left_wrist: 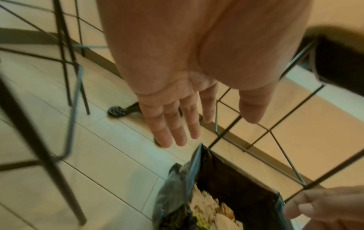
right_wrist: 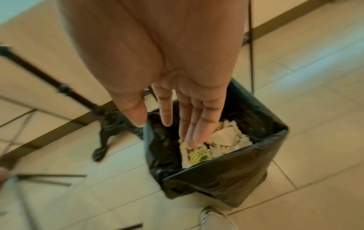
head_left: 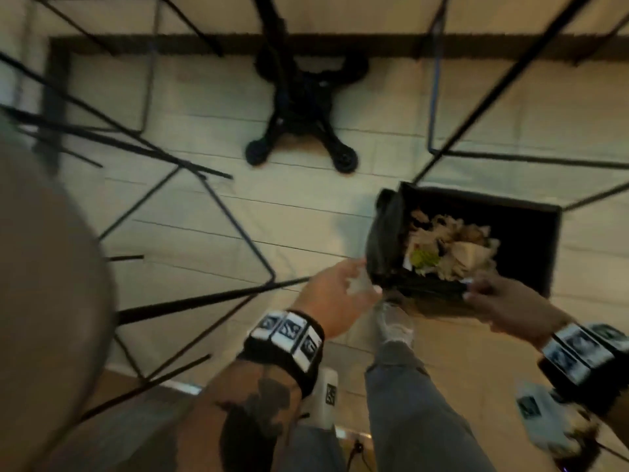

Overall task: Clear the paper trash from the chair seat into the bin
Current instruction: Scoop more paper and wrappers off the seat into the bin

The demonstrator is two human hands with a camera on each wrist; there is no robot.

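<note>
Each wrist wears a black band (head_left: 285, 338) set with white, black-patterned marker tiles. A dark tattoo (head_left: 253, 413) covers the left forearm. Grey jeans (head_left: 418, 410), pale sneaker (head_left: 394, 321).

A black cast-iron table base (head_left: 306, 107) stands on the pale tiled floor (head_left: 211, 212) among thin black chair legs (head_left: 235, 229).

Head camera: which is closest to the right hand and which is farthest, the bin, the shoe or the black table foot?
From the right hand:
1. Bin: right at the fingertips, just ahead.
2. Shoe: on the floor to its left, beside the bin.
3. Black table foot: far ahead by the wall.
</note>
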